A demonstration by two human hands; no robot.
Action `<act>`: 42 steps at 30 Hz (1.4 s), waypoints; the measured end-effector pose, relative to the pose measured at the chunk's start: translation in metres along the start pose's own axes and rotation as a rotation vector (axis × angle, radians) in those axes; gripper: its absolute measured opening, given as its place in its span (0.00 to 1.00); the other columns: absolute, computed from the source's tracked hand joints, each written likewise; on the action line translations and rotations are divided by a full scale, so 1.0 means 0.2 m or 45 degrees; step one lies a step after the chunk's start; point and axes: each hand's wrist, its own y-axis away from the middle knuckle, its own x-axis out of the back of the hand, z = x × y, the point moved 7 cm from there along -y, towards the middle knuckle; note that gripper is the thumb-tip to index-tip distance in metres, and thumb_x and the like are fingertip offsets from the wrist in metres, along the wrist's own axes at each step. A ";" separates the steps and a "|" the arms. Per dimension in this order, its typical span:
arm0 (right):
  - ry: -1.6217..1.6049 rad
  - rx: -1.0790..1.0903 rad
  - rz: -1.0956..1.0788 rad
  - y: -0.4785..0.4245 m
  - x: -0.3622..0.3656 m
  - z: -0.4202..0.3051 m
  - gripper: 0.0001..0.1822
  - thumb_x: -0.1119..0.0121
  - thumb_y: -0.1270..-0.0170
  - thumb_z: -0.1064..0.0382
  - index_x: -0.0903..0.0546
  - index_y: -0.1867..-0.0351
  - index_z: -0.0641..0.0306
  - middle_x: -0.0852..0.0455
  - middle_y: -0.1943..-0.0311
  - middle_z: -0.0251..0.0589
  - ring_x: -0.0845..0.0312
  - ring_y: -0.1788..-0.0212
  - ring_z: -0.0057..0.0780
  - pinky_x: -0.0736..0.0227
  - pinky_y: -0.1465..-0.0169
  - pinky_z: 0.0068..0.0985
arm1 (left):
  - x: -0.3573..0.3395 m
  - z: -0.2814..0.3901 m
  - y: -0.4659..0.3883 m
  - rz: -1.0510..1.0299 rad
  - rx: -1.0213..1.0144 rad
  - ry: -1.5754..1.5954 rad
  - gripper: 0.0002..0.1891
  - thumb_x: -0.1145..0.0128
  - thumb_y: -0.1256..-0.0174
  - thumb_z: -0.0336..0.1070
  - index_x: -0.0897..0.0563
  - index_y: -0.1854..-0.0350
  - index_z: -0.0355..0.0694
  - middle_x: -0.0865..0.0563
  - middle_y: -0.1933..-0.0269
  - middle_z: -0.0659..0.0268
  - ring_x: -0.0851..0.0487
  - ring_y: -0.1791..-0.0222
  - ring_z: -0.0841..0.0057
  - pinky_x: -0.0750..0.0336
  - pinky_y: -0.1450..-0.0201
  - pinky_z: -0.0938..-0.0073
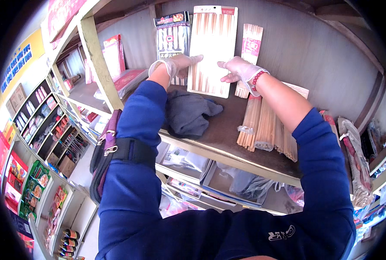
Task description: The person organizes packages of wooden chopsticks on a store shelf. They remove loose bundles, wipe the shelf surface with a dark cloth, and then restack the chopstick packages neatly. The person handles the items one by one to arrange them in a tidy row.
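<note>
A flat pack of wooden chopsticks (212, 48) stands upright against the back panel of a shelf. My left hand (183, 63), in a clear thin glove, is at its left edge with the thumb over the front. Gloved too, my right hand (236, 70) is by its right edge, fingers apart; whether it touches the pack is unclear. A black-topped pack of chopsticks (172, 35) stands behind my left hand. Beyond my right hand is a narrow pink and white pack (252, 42). A dark grey cloth (191, 113) lies crumpled on the shelf board below.
Bundles of wooden chopsticks (264, 126) lie under my right forearm. A cream wooden post (98, 65) divides the shelves on the left. Open boxes with plastic-wrapped goods (186, 159) fill the level below. A wrapped item (358, 162) lies at the right. Stocked store shelves (40, 120) stand far left.
</note>
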 end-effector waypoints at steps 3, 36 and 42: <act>0.011 -0.066 0.006 -0.02 0.01 0.01 0.33 0.44 0.34 0.54 0.38 0.37 0.77 0.19 0.55 0.60 0.14 0.73 0.30 0.20 0.79 0.18 | 0.04 0.00 0.06 0.084 0.064 -0.322 0.46 0.40 0.48 0.70 0.26 0.44 0.26 0.20 0.48 0.45 0.16 0.54 0.57 0.18 0.58 0.65; 0.623 0.205 -0.074 0.44 0.54 -0.10 0.28 0.47 0.35 0.48 0.29 0.38 0.61 0.21 0.52 0.38 0.19 0.72 0.19 0.23 0.70 0.15 | -0.11 0.21 0.35 0.399 -0.445 -0.616 0.34 0.39 0.39 0.50 0.32 0.35 0.35 0.19 0.46 0.52 0.23 0.44 0.65 0.32 0.41 0.68; 0.457 0.171 -0.144 0.35 0.22 -0.12 0.22 0.49 0.34 0.56 0.25 0.44 0.69 0.18 0.60 0.43 0.19 0.74 0.24 0.23 0.70 0.20 | -0.08 0.09 0.25 0.374 -0.508 -0.543 0.38 0.40 0.38 0.49 0.37 0.33 0.29 0.23 0.42 0.47 0.24 0.42 0.64 0.33 0.38 0.71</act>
